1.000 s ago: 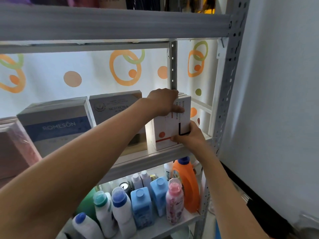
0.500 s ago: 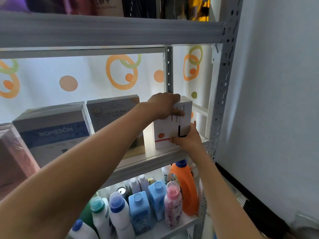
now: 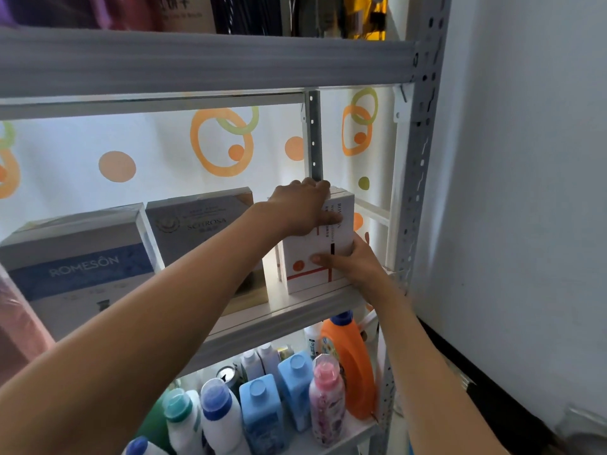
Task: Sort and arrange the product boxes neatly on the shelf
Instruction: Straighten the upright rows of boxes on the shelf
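Observation:
A white product box point(image 3: 308, 267) with red lines and an orange dot stands upright at the right end of the middle shelf point(image 3: 295, 315). My left hand point(image 3: 302, 208) clasps its top left corner, thumb across the front. My right hand point(image 3: 356, 261) holds its lower right side, thumb pressed on the front face. To the left stand a grey SCHROSA box point(image 3: 197, 224), a grey-and-blue ROMESON box point(image 3: 78, 264) and part of a pink box point(image 3: 14, 323) at the frame's edge.
The grey perforated shelf upright point(image 3: 417, 178) rises just right of the white box, with a wall point(image 3: 525, 192) beyond it. Below, bottles crowd the lower shelf: an orange jug point(image 3: 351, 362), blue bottles point(image 3: 295, 385), a pink bottle point(image 3: 326, 405). An upper shelf board point(image 3: 203, 60) spans overhead.
Both hands stay on the white box at the shelf's right end. My right thumb has slid further left across the box front. The view has tilted slightly upward.

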A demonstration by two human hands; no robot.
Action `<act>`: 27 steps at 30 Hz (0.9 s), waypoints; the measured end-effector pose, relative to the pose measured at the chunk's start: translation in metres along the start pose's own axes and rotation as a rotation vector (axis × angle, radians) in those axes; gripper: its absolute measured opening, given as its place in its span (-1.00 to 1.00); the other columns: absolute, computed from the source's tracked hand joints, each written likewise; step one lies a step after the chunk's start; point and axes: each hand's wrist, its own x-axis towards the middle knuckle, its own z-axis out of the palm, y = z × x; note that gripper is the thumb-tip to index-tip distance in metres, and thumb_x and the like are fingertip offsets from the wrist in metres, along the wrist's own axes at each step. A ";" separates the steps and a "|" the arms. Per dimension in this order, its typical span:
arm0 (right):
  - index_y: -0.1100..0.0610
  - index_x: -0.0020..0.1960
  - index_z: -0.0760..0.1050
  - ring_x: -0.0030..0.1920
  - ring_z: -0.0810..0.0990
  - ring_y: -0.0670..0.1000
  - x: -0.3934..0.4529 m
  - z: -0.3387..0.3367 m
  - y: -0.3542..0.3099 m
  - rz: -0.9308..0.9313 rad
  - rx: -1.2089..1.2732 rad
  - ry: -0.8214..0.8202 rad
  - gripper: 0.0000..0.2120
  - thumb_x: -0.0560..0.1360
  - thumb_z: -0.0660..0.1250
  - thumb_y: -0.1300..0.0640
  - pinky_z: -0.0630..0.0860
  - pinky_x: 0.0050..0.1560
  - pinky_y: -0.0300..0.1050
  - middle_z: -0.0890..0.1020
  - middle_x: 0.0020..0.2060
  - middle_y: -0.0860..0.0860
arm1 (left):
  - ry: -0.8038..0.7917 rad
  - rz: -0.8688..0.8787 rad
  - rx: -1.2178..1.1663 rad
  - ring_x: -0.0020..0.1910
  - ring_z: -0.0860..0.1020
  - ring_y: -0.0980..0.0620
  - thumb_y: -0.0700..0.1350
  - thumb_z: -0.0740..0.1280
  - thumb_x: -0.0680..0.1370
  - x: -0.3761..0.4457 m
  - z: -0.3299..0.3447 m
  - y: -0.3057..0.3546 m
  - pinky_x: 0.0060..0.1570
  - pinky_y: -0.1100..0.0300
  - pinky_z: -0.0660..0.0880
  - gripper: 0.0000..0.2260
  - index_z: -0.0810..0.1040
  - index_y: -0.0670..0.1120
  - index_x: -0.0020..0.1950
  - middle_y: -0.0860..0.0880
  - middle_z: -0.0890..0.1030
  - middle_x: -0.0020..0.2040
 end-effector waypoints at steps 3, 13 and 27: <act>0.02 0.25 0.46 -0.07 0.70 -0.06 0.002 -0.003 0.003 0.001 0.026 0.007 -0.41 0.30 0.61 0.07 0.63 -0.19 -0.24 0.70 -0.01 -0.07 | -0.021 0.011 -0.001 0.16 0.46 -0.12 0.27 0.23 0.55 0.001 -0.001 0.001 -0.03 0.03 0.36 -0.47 0.32 -0.05 0.37 -0.11 0.45 0.25; -0.05 0.29 0.39 0.09 0.64 -0.01 0.005 0.001 0.012 -0.039 -0.030 0.011 -0.28 0.23 0.64 -0.06 0.64 0.07 0.00 0.64 0.09 -0.09 | -0.081 0.000 0.007 0.11 0.54 -0.08 0.30 0.24 0.53 0.001 -0.006 -0.007 0.03 -0.01 0.49 -0.42 0.29 -0.02 0.42 -0.07 0.53 0.23; -0.02 0.26 0.44 0.04 0.67 0.00 0.005 0.000 0.010 -0.026 -0.034 -0.001 -0.35 0.26 0.63 -0.04 0.65 0.05 0.00 0.67 0.06 -0.07 | -0.082 0.028 -0.026 0.05 0.51 -0.08 0.24 0.21 0.58 -0.002 -0.011 -0.001 -0.05 0.03 0.45 -0.51 0.36 -0.05 0.36 -0.09 0.50 0.18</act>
